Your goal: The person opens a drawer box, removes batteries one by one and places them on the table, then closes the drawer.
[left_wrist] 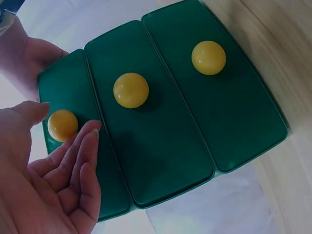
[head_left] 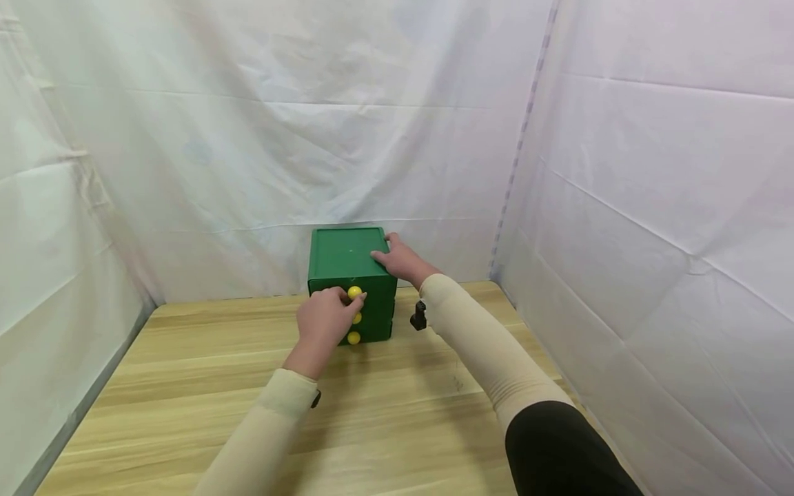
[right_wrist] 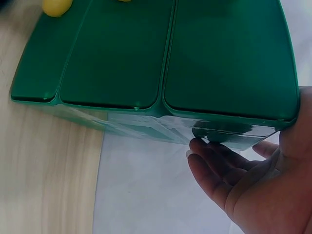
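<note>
A green three-drawer box (head_left: 349, 252) stands on the table, each drawer front bearing a round yellow knob. My left hand (head_left: 324, 317) is at the top knob (left_wrist: 62, 125), with thumb on one side and loosely bent fingers on the other. A gap shows between the thumb and that knob in the left wrist view. The middle knob (left_wrist: 131, 90) and bottom knob (left_wrist: 208, 57) are untouched. My right hand (head_left: 406, 262) rests on the box's upper right edge, thumb over the top. In the right wrist view its extended fingers (right_wrist: 209, 156) lie along the side wall.
The wood-grain table (head_left: 397, 420) extends in front of the box and to both sides. A white sheet (head_left: 279, 138) hangs close behind it, and more white sheeting (head_left: 657, 207) borders the right side.
</note>
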A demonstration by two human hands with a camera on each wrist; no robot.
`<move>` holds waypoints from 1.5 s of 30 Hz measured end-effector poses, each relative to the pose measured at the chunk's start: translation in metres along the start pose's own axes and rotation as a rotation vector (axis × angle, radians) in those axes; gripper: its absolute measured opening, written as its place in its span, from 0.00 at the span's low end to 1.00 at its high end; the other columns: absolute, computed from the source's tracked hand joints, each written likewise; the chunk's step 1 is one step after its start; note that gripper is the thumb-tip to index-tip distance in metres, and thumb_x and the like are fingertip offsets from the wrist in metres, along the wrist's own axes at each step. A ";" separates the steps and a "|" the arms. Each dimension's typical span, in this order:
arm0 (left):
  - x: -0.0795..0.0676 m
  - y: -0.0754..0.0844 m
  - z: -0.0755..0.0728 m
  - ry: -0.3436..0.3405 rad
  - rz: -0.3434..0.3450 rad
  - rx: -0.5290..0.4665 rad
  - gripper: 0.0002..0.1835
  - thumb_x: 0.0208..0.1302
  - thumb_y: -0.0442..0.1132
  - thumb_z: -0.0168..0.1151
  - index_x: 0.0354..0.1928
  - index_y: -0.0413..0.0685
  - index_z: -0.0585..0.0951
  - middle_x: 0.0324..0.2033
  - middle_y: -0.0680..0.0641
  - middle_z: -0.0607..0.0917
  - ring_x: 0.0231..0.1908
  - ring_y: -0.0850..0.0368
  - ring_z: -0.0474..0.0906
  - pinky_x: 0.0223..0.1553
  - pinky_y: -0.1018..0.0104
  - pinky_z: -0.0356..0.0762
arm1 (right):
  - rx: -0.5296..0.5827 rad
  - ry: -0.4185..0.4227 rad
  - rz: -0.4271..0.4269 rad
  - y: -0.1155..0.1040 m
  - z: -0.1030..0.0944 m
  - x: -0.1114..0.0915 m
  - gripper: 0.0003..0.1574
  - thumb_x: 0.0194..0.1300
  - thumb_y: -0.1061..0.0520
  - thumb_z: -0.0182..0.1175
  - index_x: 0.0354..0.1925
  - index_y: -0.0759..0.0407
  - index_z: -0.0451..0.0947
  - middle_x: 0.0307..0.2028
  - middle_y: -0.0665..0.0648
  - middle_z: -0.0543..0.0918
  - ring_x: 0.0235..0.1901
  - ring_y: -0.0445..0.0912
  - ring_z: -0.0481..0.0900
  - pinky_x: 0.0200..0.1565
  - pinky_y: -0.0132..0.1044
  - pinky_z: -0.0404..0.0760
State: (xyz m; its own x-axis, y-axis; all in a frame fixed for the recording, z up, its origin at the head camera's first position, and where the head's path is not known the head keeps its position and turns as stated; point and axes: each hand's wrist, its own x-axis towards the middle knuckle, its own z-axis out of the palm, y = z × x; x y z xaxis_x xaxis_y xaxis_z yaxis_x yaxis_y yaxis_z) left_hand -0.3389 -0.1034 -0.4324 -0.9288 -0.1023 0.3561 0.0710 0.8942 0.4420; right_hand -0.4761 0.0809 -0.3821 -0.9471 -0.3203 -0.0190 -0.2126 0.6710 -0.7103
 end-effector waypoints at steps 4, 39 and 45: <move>0.001 0.003 0.001 0.012 -0.007 0.044 0.30 0.63 0.71 0.58 0.27 0.52 0.84 0.16 0.54 0.78 0.16 0.55 0.73 0.17 0.60 0.69 | 0.007 -0.006 0.007 0.000 0.000 -0.001 0.48 0.76 0.36 0.50 0.79 0.53 0.43 0.74 0.64 0.62 0.71 0.56 0.64 0.66 0.55 0.68; 0.009 0.006 0.010 0.087 0.049 0.136 0.31 0.64 0.70 0.58 0.19 0.51 0.75 0.11 0.51 0.73 0.13 0.52 0.69 0.16 0.60 0.68 | 0.027 -0.014 0.004 0.001 -0.002 -0.004 0.47 0.76 0.36 0.51 0.79 0.53 0.42 0.73 0.65 0.63 0.70 0.56 0.67 0.66 0.54 0.69; 0.008 0.007 0.006 0.080 0.057 0.133 0.31 0.64 0.70 0.59 0.18 0.52 0.75 0.12 0.51 0.73 0.13 0.52 0.69 0.16 0.60 0.68 | 0.014 -0.017 -0.001 0.001 -0.002 -0.003 0.48 0.77 0.37 0.51 0.79 0.53 0.41 0.73 0.65 0.63 0.70 0.55 0.67 0.66 0.53 0.69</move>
State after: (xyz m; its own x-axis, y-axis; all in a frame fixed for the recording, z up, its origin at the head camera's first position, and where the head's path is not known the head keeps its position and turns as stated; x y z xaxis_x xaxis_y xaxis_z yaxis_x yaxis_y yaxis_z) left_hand -0.3482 -0.0953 -0.4317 -0.8925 -0.0792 0.4440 0.0689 0.9490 0.3078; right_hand -0.4739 0.0833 -0.3813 -0.9427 -0.3322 -0.0299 -0.2101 0.6611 -0.7203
